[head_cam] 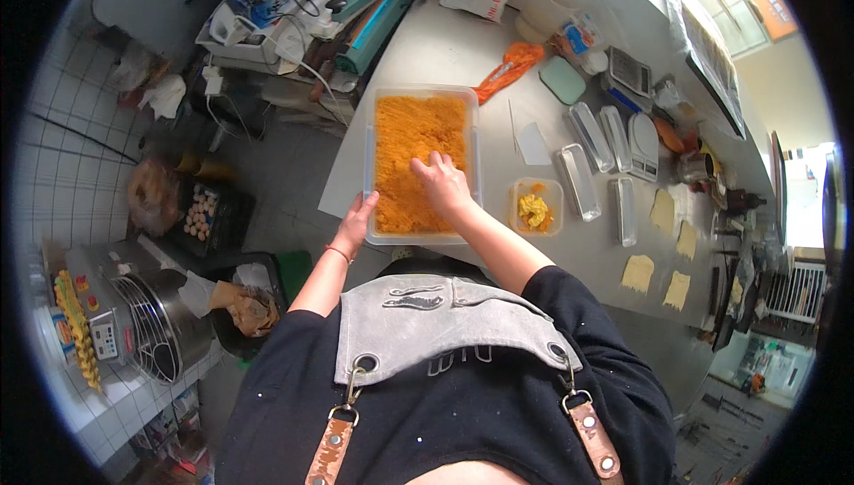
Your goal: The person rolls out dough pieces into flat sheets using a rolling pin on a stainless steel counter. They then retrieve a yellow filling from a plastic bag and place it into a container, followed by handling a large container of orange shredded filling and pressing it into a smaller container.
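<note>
A clear plastic bin (474,151) filled with orange, crumbly shredded food (407,198) sits at the table's near edge. My left hand (359,218) holds the bin's left wall near its lower corner, thumb over the rim. Reaching into the bin, my right hand (442,181) has its fingertips in the orange crumbs, fingers bent; whether it grips any is hidden. Right of the bin stands a small clear container (556,218) with yellow, crumpled soft food (532,210) and some orange crumbs. Beyond it lie a white plastic scraper (534,144) and a thin stick (512,126).
Narrow metal loaf tins (579,181), a kitchen scale (644,144) and flat dough pieces (638,274) occupy the right of the table (434,38). An orange bag (510,71) and green lid (562,80) lie behind. A green bag sealer (373,31) stands back left; eggs (199,213) sit lower left.
</note>
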The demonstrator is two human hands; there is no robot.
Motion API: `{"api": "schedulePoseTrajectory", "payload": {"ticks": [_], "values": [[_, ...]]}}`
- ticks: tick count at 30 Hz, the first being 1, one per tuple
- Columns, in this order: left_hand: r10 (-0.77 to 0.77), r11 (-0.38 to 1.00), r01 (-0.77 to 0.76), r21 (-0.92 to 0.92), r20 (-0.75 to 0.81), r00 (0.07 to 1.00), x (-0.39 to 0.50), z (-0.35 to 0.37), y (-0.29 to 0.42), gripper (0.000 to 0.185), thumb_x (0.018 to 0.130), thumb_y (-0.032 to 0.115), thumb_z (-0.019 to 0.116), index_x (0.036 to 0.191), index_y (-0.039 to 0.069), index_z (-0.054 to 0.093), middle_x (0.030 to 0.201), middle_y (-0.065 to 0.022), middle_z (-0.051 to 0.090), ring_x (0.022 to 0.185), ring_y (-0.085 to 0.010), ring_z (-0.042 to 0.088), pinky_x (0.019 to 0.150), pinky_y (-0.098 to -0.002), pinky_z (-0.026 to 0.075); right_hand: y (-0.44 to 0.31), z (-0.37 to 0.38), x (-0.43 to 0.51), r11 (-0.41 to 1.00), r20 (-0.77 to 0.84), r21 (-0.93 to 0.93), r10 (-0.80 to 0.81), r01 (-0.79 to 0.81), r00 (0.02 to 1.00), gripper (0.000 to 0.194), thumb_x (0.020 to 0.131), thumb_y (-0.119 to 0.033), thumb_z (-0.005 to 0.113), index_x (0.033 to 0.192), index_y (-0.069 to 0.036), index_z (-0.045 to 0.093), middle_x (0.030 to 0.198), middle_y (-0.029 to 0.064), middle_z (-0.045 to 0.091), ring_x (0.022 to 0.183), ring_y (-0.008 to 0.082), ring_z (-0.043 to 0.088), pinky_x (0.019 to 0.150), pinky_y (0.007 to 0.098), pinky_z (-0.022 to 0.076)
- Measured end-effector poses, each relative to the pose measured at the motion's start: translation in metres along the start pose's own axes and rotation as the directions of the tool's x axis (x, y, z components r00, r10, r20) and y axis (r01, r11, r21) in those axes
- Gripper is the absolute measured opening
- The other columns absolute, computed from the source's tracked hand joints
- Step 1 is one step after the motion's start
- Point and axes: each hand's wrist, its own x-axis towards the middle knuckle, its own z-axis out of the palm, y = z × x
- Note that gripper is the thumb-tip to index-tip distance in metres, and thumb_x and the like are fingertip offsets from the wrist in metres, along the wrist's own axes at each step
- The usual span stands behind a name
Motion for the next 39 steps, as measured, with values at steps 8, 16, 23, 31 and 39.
{"api": "schedulePoseTrajectory", "payload": {"ticks": [8,16,23,31,39], "values": [[0.081,0.986,-0.078,0.146,-0.012,0.997,0.011,0.001,0.000,0.068,0.103,0.052,0.057,0.146,-0.001,0.054,0.146,-0.0131,0.058,0.139,-0.0243,0.048,0.119,-0.0353,0.033,0.035,0.016,-0.025,0.870,0.023,0.445,0.225,-0.211,0.974,0.049,0.081,-0.009,0.076,0.128,-0.011,0.062,0.124,0.0243,0.061,0.118,0.0427,0.060,0.098,0.0465,0.0513],[0.136,0.916,-0.037,0.399,-0.222,0.965,0.006,-0.003,0.006,0.087,0.098,0.057,0.064,0.157,-0.002,0.037,0.157,-0.0233,0.046,0.146,-0.0305,0.044,0.120,-0.0399,0.033,0.114,-0.084,-0.108,0.879,-0.126,0.388,0.347,-0.276,0.929,0.053,0.074,-0.012,0.084,0.122,-0.014,0.061,0.113,0.0198,0.061,0.106,0.0417,0.064,0.089,0.0480,0.0551],[0.245,0.960,-0.159,0.232,-0.416,0.876,-0.008,0.020,0.033,0.061,0.104,0.026,0.064,0.154,-0.001,0.040,0.157,-0.0215,0.044,0.144,-0.0293,0.045,0.120,-0.0389,0.035,0.217,-0.047,-0.169,0.886,0.054,0.222,0.406,-0.407,0.912,0.063,0.068,-0.010,0.086,0.124,-0.020,0.062,0.130,0.0177,0.055,0.122,0.0405,0.055,0.092,0.0503,0.0555],[0.380,0.895,-0.213,0.392,-0.419,0.825,-0.027,0.047,0.047,0.056,0.103,0.019,0.065,0.151,0.001,0.045,0.155,-0.0190,0.047,0.142,-0.0298,0.048,0.119,-0.0397,0.037,0.239,-0.066,-0.186,0.897,0.051,0.212,0.385,-0.387,0.921,0.055,0.076,-0.009,0.079,0.128,-0.021,0.066,0.134,0.0138,0.059,0.122,0.0370,0.058,0.089,0.0485,0.0567],[0.577,0.666,-0.192,0.721,-0.334,0.745,-0.022,0.035,0.023,0.053,0.101,0.027,0.066,0.145,0.002,0.051,0.141,-0.0213,0.057,0.134,-0.0353,0.052,0.115,-0.0444,0.041,0.195,-0.076,-0.152,0.888,-0.178,0.403,0.312,-0.220,0.933,0.013,0.088,-0.010,0.066,0.100,-0.010,0.073,0.095,0.0123,0.073,0.092,0.0373,0.071,0.080,0.0470,0.0571]]}}
